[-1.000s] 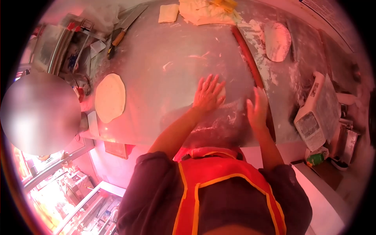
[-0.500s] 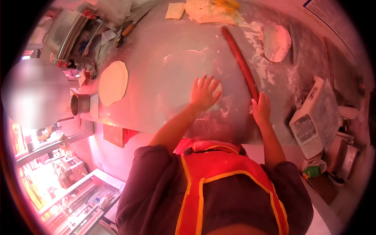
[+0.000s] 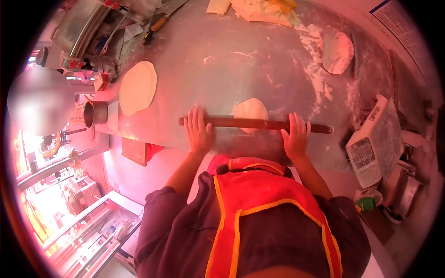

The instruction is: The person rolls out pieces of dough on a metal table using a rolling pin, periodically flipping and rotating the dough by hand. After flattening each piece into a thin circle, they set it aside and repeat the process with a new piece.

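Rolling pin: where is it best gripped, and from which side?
Likely near its two ends, palms down from the near side: the rolling pin lies crosswise, dough disc under its middle, left hand and right hand resting there.

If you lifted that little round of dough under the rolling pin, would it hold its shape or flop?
Probably flop: the dough looks thin and soft, flattened under the rolling pin. Likely light, being small. The floury table suggests it would slide rather than stick.

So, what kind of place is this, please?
Probably a commercial kitchen or bakery: a long rolling pin lies across a dough piece on a floured metal table, and a scale stands to the right.
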